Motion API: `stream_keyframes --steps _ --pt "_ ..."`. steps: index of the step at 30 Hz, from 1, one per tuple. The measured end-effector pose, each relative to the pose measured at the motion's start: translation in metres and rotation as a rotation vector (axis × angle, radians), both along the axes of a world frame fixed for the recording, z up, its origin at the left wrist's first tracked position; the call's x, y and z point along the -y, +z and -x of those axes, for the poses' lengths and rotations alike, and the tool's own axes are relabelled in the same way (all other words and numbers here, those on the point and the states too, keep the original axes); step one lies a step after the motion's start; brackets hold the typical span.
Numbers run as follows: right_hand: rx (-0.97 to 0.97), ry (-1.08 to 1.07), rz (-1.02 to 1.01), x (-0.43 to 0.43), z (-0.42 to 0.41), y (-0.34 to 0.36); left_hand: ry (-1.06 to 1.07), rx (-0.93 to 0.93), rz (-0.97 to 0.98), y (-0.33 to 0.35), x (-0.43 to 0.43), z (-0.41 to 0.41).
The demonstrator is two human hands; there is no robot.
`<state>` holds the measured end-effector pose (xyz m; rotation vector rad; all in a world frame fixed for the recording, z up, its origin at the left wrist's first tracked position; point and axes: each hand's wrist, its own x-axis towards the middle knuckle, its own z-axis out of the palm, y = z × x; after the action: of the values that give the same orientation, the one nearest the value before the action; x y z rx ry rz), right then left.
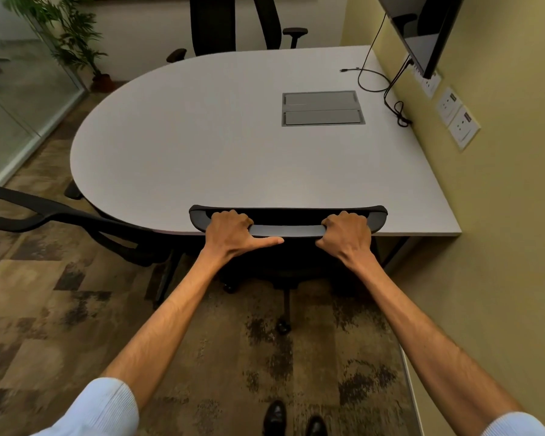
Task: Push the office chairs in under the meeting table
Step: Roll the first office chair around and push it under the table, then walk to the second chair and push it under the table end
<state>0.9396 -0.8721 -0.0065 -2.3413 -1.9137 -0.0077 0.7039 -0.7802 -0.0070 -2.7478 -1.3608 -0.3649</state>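
A black office chair [288, 229] stands right in front of me, its backrest top against the near edge of the white meeting table [202, 146]. My left hand [233, 229] grips the left part of the backrest's top rail, thumb stretched along it. My right hand [346, 231] grips the right part of the same rail. The chair's seat is hidden under the table; its base and a caster [283, 327] show on the carpet below. A second black chair [76, 226] sits angled at the table's left corner. Two more chairs [233, 23] stand at the far side.
A yellow wall [501, 215] with sockets runs close along the right, with a wall screen [422, 26] above and black cables [387, 86] on the table. A grey cable box [323, 108] is set in the tabletop. Glass partition [13, 99] and a plant [73, 36] are at the left.
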Motion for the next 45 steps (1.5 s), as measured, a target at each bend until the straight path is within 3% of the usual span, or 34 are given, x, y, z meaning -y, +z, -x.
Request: stream_keyframes --steps 12,16,19,22,26,28,32,45 --pt "-0.003 -0.041 0.013 0.008 -0.007 -0.005 -0.034 0.043 0.015 -0.002 0.006 -0.008" --pt "-0.079 -0.023 -0.026 0.021 -0.010 -0.007 -0.010 0.165 0.010 -0.008 0.020 -0.012" --pt "-0.068 0.036 -0.101 0.019 -0.002 0.001 0.075 0.219 -0.062 -0.010 0.029 0.005" --pt "-0.119 0.107 -0.219 0.000 0.030 0.018 0.312 0.310 -0.113 -0.006 0.032 0.043" --pt "-0.263 0.346 -0.397 -0.043 0.137 0.045 0.640 0.412 -0.241 0.021 0.045 0.149" --pt "-0.260 0.383 -0.471 -0.062 0.164 0.060 0.703 0.458 -0.281 0.040 0.040 0.172" --pt "-0.338 0.638 -0.515 -0.094 0.315 0.094 0.973 0.409 -0.454 0.080 0.062 0.310" --pt "-0.438 0.913 -0.603 -0.194 0.610 0.140 1.198 0.290 -0.596 0.130 0.045 0.554"
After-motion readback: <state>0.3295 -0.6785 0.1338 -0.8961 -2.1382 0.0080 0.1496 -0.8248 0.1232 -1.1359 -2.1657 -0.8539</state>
